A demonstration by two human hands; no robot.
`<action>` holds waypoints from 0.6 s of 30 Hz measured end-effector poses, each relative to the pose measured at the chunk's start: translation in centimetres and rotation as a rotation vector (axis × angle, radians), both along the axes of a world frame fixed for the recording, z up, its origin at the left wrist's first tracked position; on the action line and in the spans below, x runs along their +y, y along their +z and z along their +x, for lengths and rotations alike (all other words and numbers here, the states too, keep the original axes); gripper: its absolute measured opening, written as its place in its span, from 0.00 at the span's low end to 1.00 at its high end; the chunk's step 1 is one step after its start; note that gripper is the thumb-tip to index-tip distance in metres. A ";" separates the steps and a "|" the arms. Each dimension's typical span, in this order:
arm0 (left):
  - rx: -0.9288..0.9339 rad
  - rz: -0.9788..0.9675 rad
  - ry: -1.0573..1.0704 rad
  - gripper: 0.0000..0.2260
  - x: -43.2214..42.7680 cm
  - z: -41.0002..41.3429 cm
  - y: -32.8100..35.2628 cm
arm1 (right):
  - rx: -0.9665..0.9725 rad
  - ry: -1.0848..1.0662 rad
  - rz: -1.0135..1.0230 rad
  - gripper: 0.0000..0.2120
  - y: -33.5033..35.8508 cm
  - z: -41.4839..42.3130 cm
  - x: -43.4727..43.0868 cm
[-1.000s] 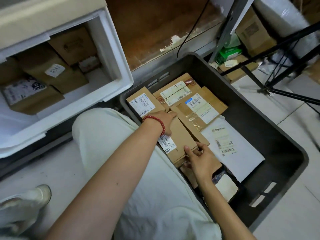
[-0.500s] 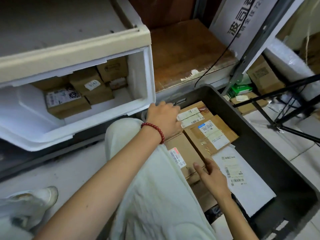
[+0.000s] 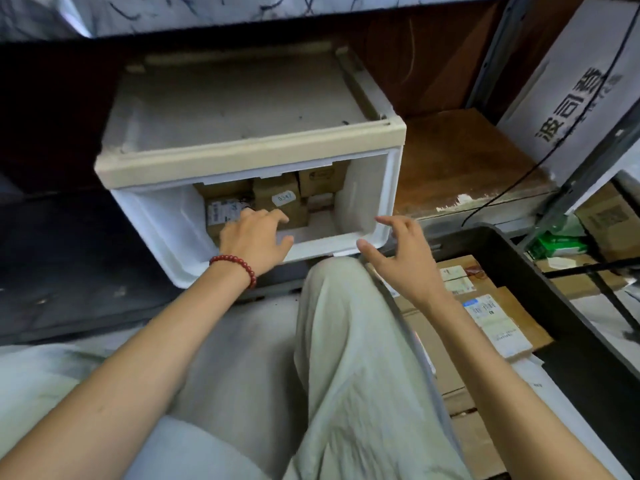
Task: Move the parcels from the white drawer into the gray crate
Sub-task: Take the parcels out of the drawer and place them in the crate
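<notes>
The white drawer point(image 3: 381, 216) stands pulled out at the middle, with several brown cardboard parcels point(image 3: 280, 199) stacked at its back. My left hand point(image 3: 254, 239), with a red bead bracelet on the wrist, reaches over the drawer's front rim with spread fingers and holds nothing; its fingertips are near a parcel with a white label point(image 3: 221, 211). My right hand point(image 3: 405, 258) hovers open in front of the drawer's right corner, empty. The gray crate point(image 3: 540, 282) lies at the right and holds flat brown parcels point(image 3: 491, 313) with white labels.
My knee in pale trousers point(image 3: 346, 341) rises between the drawer and the crate. A brown wooden shelf board point(image 3: 464, 161) lies behind the crate. A white carton with dark lettering point(image 3: 571, 95) leans at the upper right, beside a metal rack post and a black cable.
Both hands have left the crate's parcels and moved up and left to the drawer. The left hand now reaches inside it; the right hand hovers at its right corner. The view has swung toward the drawer.
</notes>
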State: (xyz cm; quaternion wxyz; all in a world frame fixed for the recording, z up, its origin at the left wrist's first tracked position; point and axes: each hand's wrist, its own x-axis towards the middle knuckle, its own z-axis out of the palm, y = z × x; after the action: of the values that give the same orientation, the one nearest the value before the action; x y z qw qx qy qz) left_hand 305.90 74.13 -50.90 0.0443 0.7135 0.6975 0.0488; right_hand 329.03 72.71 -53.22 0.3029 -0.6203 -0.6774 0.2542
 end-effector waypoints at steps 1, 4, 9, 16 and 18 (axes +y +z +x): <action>0.007 0.002 0.028 0.18 -0.3 -1.2 0.1 | -0.035 0.059 0.011 0.27 0.6 -1.1 0.5; 0.008 0.019 0.097 0.18 -0.9 -4.3 0.4 | -0.124 0.193 0.035 0.27 2.0 -4.4 1.8; -0.016 -0.008 0.179 0.22 -1.1 -7.4 -1.1 | -0.214 0.321 -0.064 0.31 1.6 -10.0 4.0; 0.167 -0.045 0.167 0.26 1.0 -8.7 -3.7 | -0.303 0.278 -0.263 0.39 -2.1 -13.9 7.7; 0.192 -0.029 0.166 0.27 2.3 -8.8 -4.3 | -0.351 0.246 -0.250 0.41 -2.8 -14.3 9.2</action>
State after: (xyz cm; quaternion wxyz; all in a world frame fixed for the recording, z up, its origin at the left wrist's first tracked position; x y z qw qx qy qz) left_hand 297.08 76.42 -55.15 -0.0165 0.6542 0.7557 -0.0261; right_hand 314.76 81.91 -56.00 0.0684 -0.6003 -0.7535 0.2593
